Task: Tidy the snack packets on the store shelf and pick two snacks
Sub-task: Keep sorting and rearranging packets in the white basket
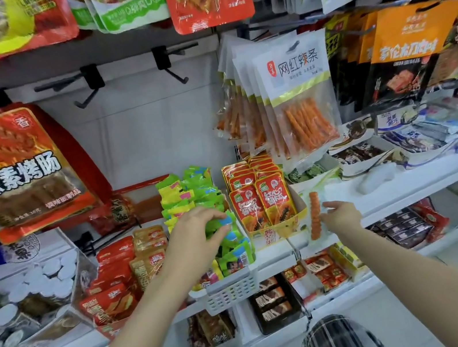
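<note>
Looking down from the head view, the left hand (pixel 198 233) was over the white basket (pixel 229 290) on the shelf (pixel 405 183), and its fingers were curled round a green packet (pixel 221 224) near the top of the pile. The right hand (pixel 339 217) was just beside the yellow box (pixel 276 227) of red packets (pixel 259 201), and it pinched a clear packet (pixel 316 213) with one orange stick inside, held up by its lower edge. Both packets looked small and very light, I think, so one hand is plenty for each. The green ones seemed soft and crinkly, and their shiny skin may be slippery, so a pinch on the flat sealed edge should hold better than a squeeze in the middle. The stick in the clear packet could snap or squash if pressed, so the thin edge is the safe place to hold it. More white packs (pixel 297 101) with orange sticks hung on a hook above. The green pile looked messy and loose, so pulling one out fast might tip others over the basket's rim.
</note>
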`<state>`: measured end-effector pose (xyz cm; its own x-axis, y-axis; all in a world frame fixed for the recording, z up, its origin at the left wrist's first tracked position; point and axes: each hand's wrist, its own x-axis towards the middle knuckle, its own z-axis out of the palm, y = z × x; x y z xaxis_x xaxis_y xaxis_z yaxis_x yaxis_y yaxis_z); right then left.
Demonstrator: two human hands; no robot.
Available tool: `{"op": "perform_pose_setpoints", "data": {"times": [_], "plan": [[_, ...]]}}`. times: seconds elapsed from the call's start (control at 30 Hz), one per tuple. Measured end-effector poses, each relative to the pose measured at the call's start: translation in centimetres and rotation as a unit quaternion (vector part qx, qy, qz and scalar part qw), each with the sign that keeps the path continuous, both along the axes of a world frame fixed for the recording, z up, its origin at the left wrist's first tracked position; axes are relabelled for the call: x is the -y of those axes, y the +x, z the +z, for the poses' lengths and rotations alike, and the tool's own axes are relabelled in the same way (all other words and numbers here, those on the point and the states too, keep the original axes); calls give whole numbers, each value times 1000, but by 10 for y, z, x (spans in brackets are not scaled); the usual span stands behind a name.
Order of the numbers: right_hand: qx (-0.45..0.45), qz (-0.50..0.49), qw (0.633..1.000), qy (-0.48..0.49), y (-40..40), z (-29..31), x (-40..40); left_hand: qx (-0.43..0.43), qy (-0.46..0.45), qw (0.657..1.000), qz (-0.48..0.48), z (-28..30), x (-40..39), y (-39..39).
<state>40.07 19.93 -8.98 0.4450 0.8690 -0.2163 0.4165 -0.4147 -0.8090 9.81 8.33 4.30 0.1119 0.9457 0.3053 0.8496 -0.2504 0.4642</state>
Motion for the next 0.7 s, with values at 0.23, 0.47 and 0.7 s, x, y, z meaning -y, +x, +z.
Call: {"op": "perform_pose_setpoints", "data": {"times": [0.23,0.47,0.7], "plan": [[122,98,987,45,-13,31,29,14,4,1000,19,-2,8,-13],[27,314,918,242,-77,105,75,37,14,998,41,-5,18,-16],[-4,404,883,238,-123,107,82,38,24,998,33,-9,26,-20]]}}
